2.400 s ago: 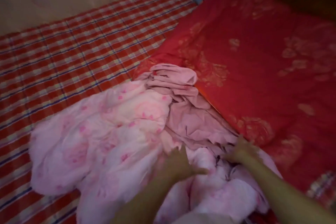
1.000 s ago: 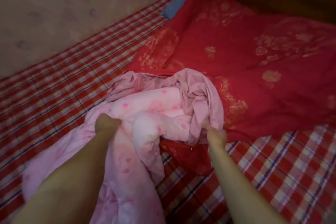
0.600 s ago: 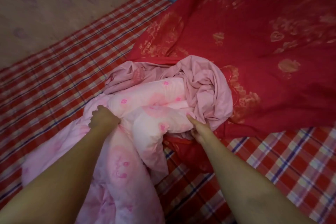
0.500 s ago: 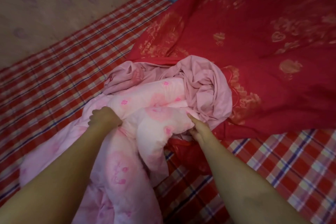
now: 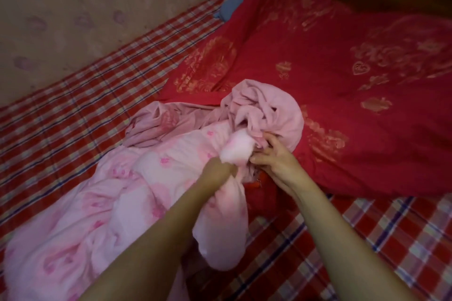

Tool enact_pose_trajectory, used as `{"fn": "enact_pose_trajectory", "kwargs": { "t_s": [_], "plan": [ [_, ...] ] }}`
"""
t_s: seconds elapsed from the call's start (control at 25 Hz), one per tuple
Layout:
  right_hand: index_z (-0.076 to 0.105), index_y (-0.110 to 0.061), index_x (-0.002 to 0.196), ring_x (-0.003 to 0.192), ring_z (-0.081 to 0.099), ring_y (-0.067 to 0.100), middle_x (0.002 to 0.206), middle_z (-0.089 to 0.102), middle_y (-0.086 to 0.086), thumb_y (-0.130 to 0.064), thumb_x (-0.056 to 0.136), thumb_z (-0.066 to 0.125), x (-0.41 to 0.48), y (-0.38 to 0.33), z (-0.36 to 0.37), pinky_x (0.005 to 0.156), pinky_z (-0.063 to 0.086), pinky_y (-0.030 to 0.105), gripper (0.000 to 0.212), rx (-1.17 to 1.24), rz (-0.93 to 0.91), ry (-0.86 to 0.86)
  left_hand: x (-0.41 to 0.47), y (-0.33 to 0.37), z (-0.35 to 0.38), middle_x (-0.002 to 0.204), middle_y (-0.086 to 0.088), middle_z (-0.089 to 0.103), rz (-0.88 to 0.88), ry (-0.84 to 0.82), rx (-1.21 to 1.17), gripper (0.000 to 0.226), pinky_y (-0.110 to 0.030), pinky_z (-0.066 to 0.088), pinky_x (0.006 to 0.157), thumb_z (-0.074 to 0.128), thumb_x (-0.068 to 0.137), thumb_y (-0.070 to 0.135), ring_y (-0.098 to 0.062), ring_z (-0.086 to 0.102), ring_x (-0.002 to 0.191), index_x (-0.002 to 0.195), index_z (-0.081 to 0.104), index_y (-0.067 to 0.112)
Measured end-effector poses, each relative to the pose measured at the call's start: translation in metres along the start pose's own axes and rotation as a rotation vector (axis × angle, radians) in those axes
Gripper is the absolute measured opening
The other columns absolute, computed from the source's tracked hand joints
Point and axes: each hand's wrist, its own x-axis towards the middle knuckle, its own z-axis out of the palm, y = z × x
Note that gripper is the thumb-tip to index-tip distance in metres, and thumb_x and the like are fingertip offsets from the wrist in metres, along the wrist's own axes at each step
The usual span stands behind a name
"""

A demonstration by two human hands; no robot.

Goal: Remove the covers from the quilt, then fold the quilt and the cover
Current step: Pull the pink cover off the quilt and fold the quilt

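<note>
1. The left hand [image 5: 218, 169] is blurred, its fingers buried in the pale pink flowered padded quilt [image 5: 137, 178].
2. The right hand's [image 5: 277, 160] fingers [image 5: 268, 138] end inside the crumpled dusty-pink fabric cover [image 5: 269, 110].
3. Below-left of the fingers, the frame crops the quilt.

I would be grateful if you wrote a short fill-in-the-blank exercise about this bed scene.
The left hand grips the flowered quilt, whose colour is ____.
The right hand curls its fingers into the plain pink cloth bunched on the ____ cover with gold motifs.
The bed sheet has a ____ pattern.
Missing words: pink; red; checked.
</note>
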Motion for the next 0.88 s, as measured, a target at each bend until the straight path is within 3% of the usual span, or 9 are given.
{"fn": "enact_pose_trajectory", "kwargs": {
  "t_s": [0.08, 0.2, 0.4, 0.48, 0.6, 0.68, 0.76, 0.84, 0.88],
  "plan": [
    [0.039, -0.005, 0.133, 0.088, 0.061, 0.022, 0.101, 0.062, 0.009, -0.003, 0.072, 0.076, -0.002, 0.013, -0.002, 0.075, 0.049, 0.025, 0.072, -0.333, -0.031, 0.397, -0.01, 0.013, -0.018, 0.068, -0.01, 0.055, -0.08, -0.067, -0.288, 0.017, -0.022, 0.042, 0.053, 0.063, 0.069, 0.008, -0.02, 0.054, 0.066, 0.085, 0.059, 0.005],
    [0.025, -0.001, 0.142, 0.116, 0.046, 0.039, 0.13, 0.04, 0.023, -0.026, 0.069, 0.08, -0.007, 0.04, -0.003, 0.095, 0.038, 0.036, 0.095, -0.556, 0.202, 0.709, -0.033, 0.032, -0.031, 0.066, -0.014, 0.052, -0.015, -0.202, -0.358, 0.034, -0.029, 0.037, 0.059, 0.05, 0.042, 0.006, -0.023, 0.049, 0.061, 0.075, 0.058, 0.002],
    [0.02, -0.004, 0.147, 0.119, 0.047, 0.041, 0.137, 0.04, 0.025, -0.004, 0.083, 0.053, 0.025, -0.01, -0.05, 0.094, 0.036, 0.034, 0.072, -0.361, 0.12, 0.808, -0.077, 0.049, -0.07, 0.063, -0.01, 0.047, 0.1, -0.151, -0.12, 0.044, -0.023, 0.03, 0.048, 0.052, 0.037, 0.011, -0.018, 0.044, 0.055, 0.08, 0.056, 0.004],
    [0.037, -0.01, 0.141, 0.111, 0.055, 0.041, 0.125, 0.055, 0.024, -0.003, 0.077, 0.057, 0.037, -0.046, -0.094, 0.09, 0.042, 0.039, 0.068, -0.563, -0.002, 0.755, -0.089, 0.042, -0.101, 0.069, 0.001, 0.063, 0.175, 0.018, 0.13, 0.036, -0.021, 0.04, 0.055, 0.053, 0.042, 0.018, -0.014, 0.058, 0.066, 0.077, 0.062, 0.015],
    [0.058, -0.004, 0.11, 0.098, 0.059, 0.045, 0.107, 0.062, 0.027, -0.017, 0.07, 0.053, 0.04, -0.114, -0.175, 0.08, 0.047, 0.047, 0.042, -0.965, -0.17, 0.654, -0.119, 0.019, -0.135, 0.093, -0.014, 0.069, 0.075, 0.426, 0.417, 0.047, -0.031, 0.041, 0.068, 0.046, 0.061, 0.029, -0.031, 0.064, 0.089, 0.097, 0.069, 0.01],
    [0.059, -0.002, 0.103, 0.094, 0.059, 0.047, 0.103, 0.061, 0.029, -0.027, 0.063, 0.041, 0.036, -0.154, -0.237, 0.077, 0.047, 0.048, 0.05, -1.034, -0.175, 0.776, -0.127, 0.0, -0.136, 0.094, -0.021, 0.066, -0.136, 0.594, 0.329, 0.04, -0.036, 0.04, 0.071, 0.054, 0.073, 0.026, -0.036, 0.061, 0.089, 0.101, 0.066, -0.001],
    [0.059, -0.002, 0.108, 0.098, 0.058, 0.047, 0.109, 0.06, 0.029, -0.028, 0.065, 0.038, 0.034, -0.178, -0.287, 0.083, 0.047, 0.048, 0.055, -1.042, -0.143, 0.905, -0.126, -0.035, -0.127, 0.111, -0.034, 0.059, -0.443, 0.631, 0.08, 0.031, -0.046, 0.044, 0.088, 0.046, 0.083, -0.01, -0.045, 0.056, 0.105, 0.111, 0.057, -0.017],
    [0.056, -0.004, 0.118, 0.109, 0.055, 0.046, 0.12, 0.056, 0.027, -0.024, 0.075, 0.045, 0.042, -0.191, -0.305, 0.092, 0.044, 0.047, 0.048, -1.011, -0.071, 0.942, -0.108, -0.075, -0.122, 0.125, -0.042, 0.046, -0.309, 0.663, -0.311, 0.068, -0.053, 0.033, 0.102, 0.017, 0.06, -0.033, -0.05, 0.044, 0.12, 0.123, 0.042, -0.024],
    [0.053, -0.004, 0.122, 0.114, 0.052, 0.045, 0.125, 0.053, 0.026, -0.02, 0.081, 0.049, 0.053, -0.192, -0.304, 0.096, 0.042, 0.046, 0.044, -1.012, -0.032, 0.931, -0.099, -0.087, -0.112, 0.127, -0.042, 0.044, -0.309, 0.636, -0.328, 0.074, -0.051, 0.033, 0.103, 0.024, 0.054, -0.033, -0.05, 0.042, 0.122, 0.126, 0.038, -0.024]
  ]
}}
